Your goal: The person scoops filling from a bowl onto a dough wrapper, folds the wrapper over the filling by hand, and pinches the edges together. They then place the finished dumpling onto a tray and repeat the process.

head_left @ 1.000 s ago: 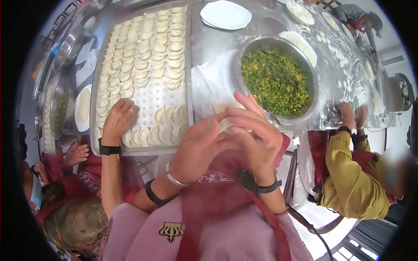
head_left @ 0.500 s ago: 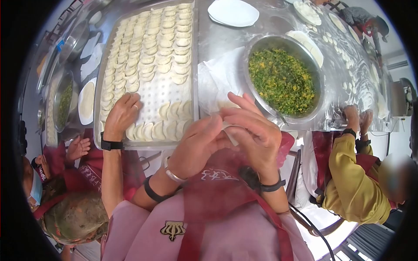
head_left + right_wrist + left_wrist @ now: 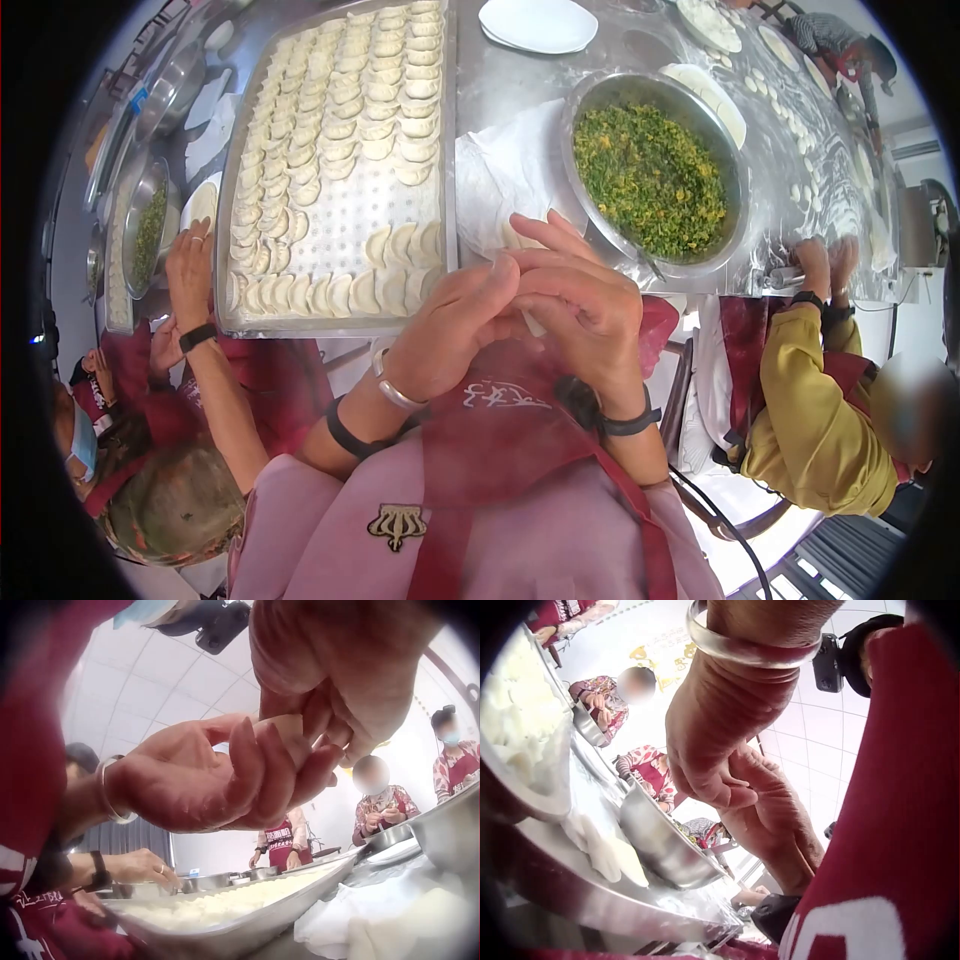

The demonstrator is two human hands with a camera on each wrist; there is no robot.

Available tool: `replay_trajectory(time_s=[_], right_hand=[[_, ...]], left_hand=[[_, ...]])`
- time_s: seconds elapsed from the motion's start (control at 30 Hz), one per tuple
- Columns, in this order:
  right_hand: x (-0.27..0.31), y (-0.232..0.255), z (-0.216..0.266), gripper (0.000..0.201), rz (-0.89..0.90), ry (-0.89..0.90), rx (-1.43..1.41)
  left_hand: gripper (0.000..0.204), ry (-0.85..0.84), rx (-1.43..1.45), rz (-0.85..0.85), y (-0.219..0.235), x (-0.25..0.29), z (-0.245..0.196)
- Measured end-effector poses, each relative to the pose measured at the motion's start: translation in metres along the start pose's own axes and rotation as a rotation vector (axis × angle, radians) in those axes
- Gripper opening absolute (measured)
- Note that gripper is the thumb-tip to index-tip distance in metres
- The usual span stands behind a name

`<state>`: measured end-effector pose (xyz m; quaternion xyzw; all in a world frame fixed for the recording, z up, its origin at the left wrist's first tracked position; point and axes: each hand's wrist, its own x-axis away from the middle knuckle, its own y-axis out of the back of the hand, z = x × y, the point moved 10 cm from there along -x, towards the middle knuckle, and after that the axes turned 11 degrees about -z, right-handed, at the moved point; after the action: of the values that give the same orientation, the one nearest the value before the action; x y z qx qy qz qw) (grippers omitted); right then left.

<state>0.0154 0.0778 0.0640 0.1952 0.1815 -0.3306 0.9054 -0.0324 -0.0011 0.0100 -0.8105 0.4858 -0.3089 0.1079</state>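
Observation:
My left hand (image 3: 450, 325), with a silver bangle at the wrist, and my right hand (image 3: 590, 305) meet in front of my apron, near the table's front edge. Between them they pinch a pale dumpling (image 3: 289, 731), mostly covered by fingers. In the right wrist view its smooth dough shows above the curled fingers of the left hand. From the left wrist view the dumpling is hidden behind the hands. To the left lies a metal tray (image 3: 448, 160) with rows of dumplings (image 3: 375, 140). Beyond my right hand stands a steel bowl (image 3: 735, 200) of chopped green and yellow filling (image 3: 650, 180).
White cloth or paper (image 3: 505, 170) lies between tray and bowl, with dough wrappers (image 3: 520, 235) at its near end. A neighbour's hand (image 3: 190, 270) reaches toward a plate of wrappers (image 3: 203, 203) at left. White plates (image 3: 540, 25) lie farther back. Another person works dough at right.
My fingers have closed in further around the dumpling, so less dough shows. The neighbour's hand has left the tray and moved left to the wrapper plate. The head view has shifted slightly.

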Motion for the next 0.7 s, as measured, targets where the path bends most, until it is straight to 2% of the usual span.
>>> replay_trajectory(time_s=[0.13,0.33,0.53,0.7], right_hand=[[0.003,-0.002,0.000,0.012,0.001,0.011,-0.002],[0.002,-0.004,-0.003,0.012,-0.007,-0.094,-0.053],[0.003,-0.014,0.000,0.023,0.070,0.044,0.084],[0.008,-0.006,-0.013,0.033,-0.134,-0.231,-0.133]], left_hand=[[0.057,-0.005,0.005,0.021,0.001,0.000,0.004],[0.056,-0.009,0.024,0.017,-0.002,0.001,0.000],[0.056,0.012,0.093,-0.023,0.004,0.000,0.007],[0.056,-0.026,0.307,-0.019,0.011,-0.003,0.006]])
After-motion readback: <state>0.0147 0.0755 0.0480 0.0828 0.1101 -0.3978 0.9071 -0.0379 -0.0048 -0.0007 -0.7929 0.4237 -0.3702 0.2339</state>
